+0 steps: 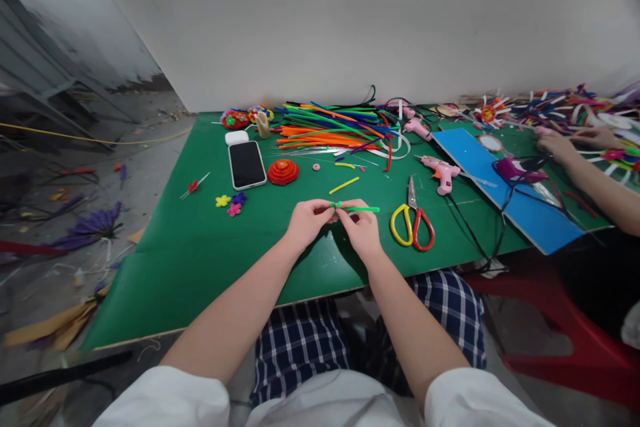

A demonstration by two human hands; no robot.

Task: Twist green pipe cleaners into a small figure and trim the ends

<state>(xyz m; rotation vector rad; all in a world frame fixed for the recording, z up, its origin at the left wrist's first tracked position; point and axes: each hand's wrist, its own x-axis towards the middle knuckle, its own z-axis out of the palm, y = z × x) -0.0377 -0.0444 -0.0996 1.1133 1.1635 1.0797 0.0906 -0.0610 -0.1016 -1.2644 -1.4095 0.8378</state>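
Note:
A bright green pipe cleaner (367, 209) is pinched between my two hands above the front of the table. My left hand (309, 221) grips its curled end, where a small looped shape shows at the fingertips. My right hand (361, 227) holds it close by, and the straight tail sticks out to the right past the fingers. Beyond my hands lies a short yellow pipe cleaner piece (344, 185). To the right rest scissors (413, 217) with one yellow and one red handle. Small yellow, purple and pink flowers (234, 210) lie to the left.
On the green table (200, 267) are a phone (247, 165), a red coiled disc (283, 171) and a pile of coloured pipe cleaners (335, 127). A pink glue gun (443, 172) with a trailing cord lies by a blue board (505, 187). Another person's hand (557, 147) works at the right.

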